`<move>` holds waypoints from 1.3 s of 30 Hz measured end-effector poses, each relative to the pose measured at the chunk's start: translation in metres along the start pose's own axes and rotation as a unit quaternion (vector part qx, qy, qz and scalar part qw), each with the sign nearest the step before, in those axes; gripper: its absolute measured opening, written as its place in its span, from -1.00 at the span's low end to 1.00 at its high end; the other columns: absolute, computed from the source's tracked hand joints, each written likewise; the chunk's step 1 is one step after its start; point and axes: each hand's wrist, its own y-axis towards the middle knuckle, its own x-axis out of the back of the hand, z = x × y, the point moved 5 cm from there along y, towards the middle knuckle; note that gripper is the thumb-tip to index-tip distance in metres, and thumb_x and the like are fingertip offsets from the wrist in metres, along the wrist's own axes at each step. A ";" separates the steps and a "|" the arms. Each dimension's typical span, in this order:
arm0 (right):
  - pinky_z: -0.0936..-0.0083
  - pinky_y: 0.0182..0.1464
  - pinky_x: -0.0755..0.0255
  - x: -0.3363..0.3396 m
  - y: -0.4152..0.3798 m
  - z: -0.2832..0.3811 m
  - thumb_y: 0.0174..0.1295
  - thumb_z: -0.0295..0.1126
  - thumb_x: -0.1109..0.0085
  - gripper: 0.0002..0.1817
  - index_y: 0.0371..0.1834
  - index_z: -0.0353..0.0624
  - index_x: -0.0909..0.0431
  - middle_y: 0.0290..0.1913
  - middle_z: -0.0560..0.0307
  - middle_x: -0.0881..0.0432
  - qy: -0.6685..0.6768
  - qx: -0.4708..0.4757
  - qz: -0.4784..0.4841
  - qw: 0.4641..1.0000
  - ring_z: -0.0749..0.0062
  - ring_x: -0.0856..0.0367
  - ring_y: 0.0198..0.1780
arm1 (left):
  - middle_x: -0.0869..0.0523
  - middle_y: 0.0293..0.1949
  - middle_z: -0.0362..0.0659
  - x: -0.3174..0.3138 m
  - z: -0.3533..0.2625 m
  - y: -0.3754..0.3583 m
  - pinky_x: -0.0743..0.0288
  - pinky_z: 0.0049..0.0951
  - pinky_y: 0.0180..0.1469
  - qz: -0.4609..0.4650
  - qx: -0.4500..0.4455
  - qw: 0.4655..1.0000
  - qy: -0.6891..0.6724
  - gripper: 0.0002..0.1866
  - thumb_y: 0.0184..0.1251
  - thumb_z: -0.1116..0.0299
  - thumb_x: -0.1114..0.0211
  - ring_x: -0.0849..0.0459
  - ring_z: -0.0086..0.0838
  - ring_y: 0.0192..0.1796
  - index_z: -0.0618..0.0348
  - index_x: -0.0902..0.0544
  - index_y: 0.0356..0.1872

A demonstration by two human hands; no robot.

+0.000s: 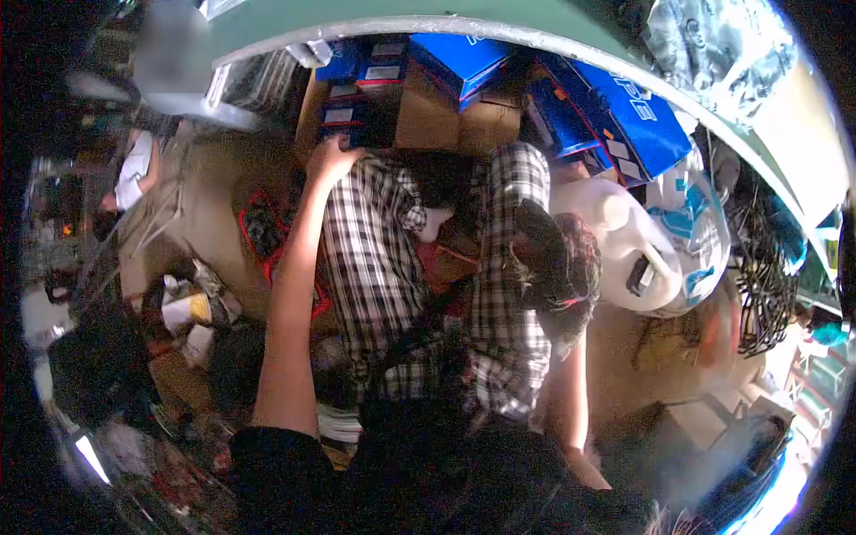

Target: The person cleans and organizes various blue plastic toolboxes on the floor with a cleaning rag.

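My left hand (334,159) rests on the knee of the black-and-white plaid trousers (370,241), its fingers lying loosely over the knee with nothing seen in them. Just beyond it stand small blue boxes (343,116) with white labels. On the other side, my right forearm (571,392) reaches up beside the thigh. A dark, mottled, cloth-like thing (562,272) covers where my right hand would show, so I cannot tell whether the hand holds it or wears it. That dark thing overlaps the other trouser leg and sits beside a white plastic jug (615,236).
A green table top (392,20) with a pale edge curves overhead. Under it are large blue boxes (624,120) and brown cartons (428,120). A clear plastic bag (704,236) and tangled black cables (767,285) lie to the right. Another person's arm (138,174) shows at far left.
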 end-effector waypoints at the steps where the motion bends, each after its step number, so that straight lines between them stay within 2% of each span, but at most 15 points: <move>1: 0.19 0.31 -0.02 -0.001 0.005 0.003 0.26 -0.33 0.13 -0.53 0.27 -0.12 -0.21 0.30 0.00 -0.20 -0.077 0.032 -0.006 0.997 0.15 -0.18 0.30 | -0.51 0.03 0.12 0.001 -0.001 0.013 -0.38 -0.26 0.09 0.015 -0.027 0.999 0.023 -0.27 -0.07 -0.07 -0.33 -0.50 -0.08 0.08 0.18 -0.43 0.10; 6: 0.22 0.28 -0.05 0.001 0.015 -0.012 0.27 -0.33 0.13 -0.53 0.26 -0.13 -0.21 0.29 0.00 -0.21 0.045 -0.127 -0.049 0.990 0.18 -0.20 0.27 | -0.40 0.14 0.15 -0.033 0.007 0.091 -0.31 -0.24 0.18 0.061 -0.134 0.970 0.196 -0.21 -0.11 -0.02 -0.35 -0.41 -0.07 0.17 0.24 -0.36 0.15; 9: 0.24 0.27 -0.07 0.005 0.021 -0.018 0.27 -0.33 0.13 -0.53 0.26 -0.14 -0.21 0.28 0.01 -0.22 0.071 -0.187 -0.074 0.977 0.19 -0.21 0.26 | -0.34 0.18 0.15 -0.066 0.023 0.138 -0.22 -0.23 0.25 0.175 -0.041 0.972 0.150 -0.13 -0.15 -0.04 -0.36 -0.35 -0.06 0.21 0.13 -0.27 0.23; 10: 0.24 0.26 -0.08 0.006 0.021 -0.018 0.27 -0.33 0.13 -0.53 0.26 -0.14 -0.21 0.28 0.01 -0.23 0.072 -0.200 -0.079 0.974 0.20 -0.22 0.26 | -0.23 0.26 0.10 -0.076 0.028 0.157 -0.12 -0.16 0.30 0.180 0.023 0.975 0.129 -0.04 -0.19 -0.01 -0.40 -0.23 -0.06 0.28 0.03 -0.14 0.30; 13: 0.26 0.25 -0.10 0.009 0.017 -0.014 0.27 -0.33 0.13 -0.54 0.25 -0.15 -0.21 0.27 0.02 -0.24 0.076 -0.240 -0.099 0.963 0.21 -0.23 0.24 | -0.10 0.33 0.04 -0.090 0.028 0.201 -0.14 -0.10 0.28 0.001 -0.119 0.970 0.212 0.00 -0.24 0.08 -0.46 -0.12 -0.07 0.34 0.03 -0.11 0.30; 14: 0.27 0.24 -0.10 0.008 0.014 -0.012 0.27 -0.33 0.13 -0.54 0.25 -0.15 -0.22 0.27 0.02 -0.24 0.080 -0.259 -0.113 0.956 0.22 -0.24 0.24 | 0.05 0.36 -0.04 -0.069 -0.009 0.190 -0.12 -0.07 0.28 0.005 -0.107 0.973 0.203 0.01 -0.30 0.16 -0.50 0.03 -0.06 0.38 0.00 -0.12 0.29; 17: 0.28 0.23 -0.12 0.007 0.006 -0.005 0.27 -0.32 0.13 -0.54 0.25 -0.16 -0.22 0.26 0.02 -0.25 0.088 -0.314 -0.143 0.935 0.23 -0.25 0.23 | 0.08 0.35 -0.02 -0.077 -0.028 0.216 -0.01 -0.03 0.25 -0.073 -0.057 0.952 0.291 -0.04 -0.32 0.26 -0.47 0.20 0.01 0.39 -0.03 -0.15 0.25; 19: 0.29 0.22 -0.13 0.006 0.006 -0.004 0.28 -0.32 0.13 -0.54 0.25 -0.16 -0.22 0.25 0.02 -0.26 0.091 -0.334 -0.147 0.927 0.24 -0.26 0.22 | 0.04 0.35 0.02 -0.087 -0.027 0.239 0.07 0.00 0.25 -0.061 -0.074 0.932 0.351 -0.09 -0.25 0.31 -0.39 0.26 -0.01 0.40 -0.04 -0.15 0.27; 21: 0.30 0.20 -0.15 0.006 0.004 -0.002 0.28 -0.32 0.13 -0.54 0.24 -0.17 -0.22 0.25 0.03 -0.26 0.092 -0.348 -0.149 0.921 0.25 -0.27 0.21 | -0.07 0.34 -0.03 -0.088 -0.030 0.255 0.09 0.01 0.26 -0.022 -0.018 0.921 0.389 -0.17 -0.17 0.27 -0.33 0.20 -0.08 0.41 -0.06 -0.20 0.27; 23: 0.31 0.19 -0.16 0.004 0.003 -0.001 0.28 -0.32 0.13 -0.55 0.24 -0.17 -0.22 0.24 0.03 -0.27 0.091 -0.357 -0.148 0.918 0.26 -0.28 0.20 | 0.02 0.36 0.01 -0.098 -0.010 0.284 0.23 0.14 0.29 0.032 -0.045 0.909 0.413 -0.28 -0.09 0.17 -0.23 0.29 0.05 0.40 -0.08 -0.28 0.23; 26: 0.33 0.18 -0.18 0.003 0.003 0.000 0.28 -0.32 0.13 -0.55 0.24 -0.18 -0.22 0.24 0.04 -0.28 0.095 -0.365 -0.150 0.914 0.28 -0.29 0.19 | -0.18 0.26 0.18 -0.096 -0.010 0.273 0.20 0.24 0.24 0.027 -0.206 0.890 0.406 -0.35 -0.09 0.17 -0.23 -0.01 0.18 0.31 -0.03 -0.37 0.16; 29: 0.35 0.16 -0.20 0.005 0.004 0.000 0.28 -0.32 0.13 -0.55 0.24 -0.19 -0.22 0.23 0.04 -0.29 0.104 -0.370 -0.149 0.911 0.29 -0.30 0.17 | -0.46 0.04 0.07 -0.099 0.000 0.259 0.04 -0.10 0.30 -0.086 -0.312 0.855 0.405 -0.26 -0.30 0.36 -0.35 -0.31 -0.10 0.20 0.35 -0.32 0.07; 31: 0.36 0.15 -0.21 0.008 0.003 0.002 0.29 -0.32 0.13 -0.55 0.23 -0.19 -0.23 0.22 0.04 -0.30 0.102 -0.371 -0.149 0.911 0.30 -0.31 0.16 | -0.43 0.02 0.17 -0.083 -0.004 0.246 0.04 -0.17 0.32 -0.021 -0.279 0.871 0.404 -0.19 -0.32 0.36 -0.39 -0.34 -0.09 0.17 0.49 -0.24 0.06; 34: 0.37 0.14 -0.23 0.011 -0.019 0.006 0.29 -0.32 0.13 -0.55 0.23 -0.20 -0.23 0.21 0.05 -0.31 0.108 -0.359 -0.169 0.912 0.32 -0.33 0.15 | -0.45 -0.02 0.13 -0.055 -0.031 0.194 0.06 -0.24 0.36 -0.056 -0.301 0.878 0.367 -0.11 -0.33 0.29 -0.45 -0.36 -0.13 0.15 0.43 -0.18 0.10; 39: 0.40 0.11 -0.26 0.013 -0.018 0.003 0.29 -0.32 0.13 -0.56 0.23 -0.21 -0.23 0.20 0.06 -0.32 0.116 -0.342 -0.172 0.916 0.35 -0.35 0.13 | -0.50 -0.09 0.07 -0.006 -0.046 0.136 0.13 -0.18 0.38 -0.023 -0.331 0.893 0.305 -0.17 -0.35 0.27 -0.46 -0.41 -0.11 0.09 0.28 -0.26 0.07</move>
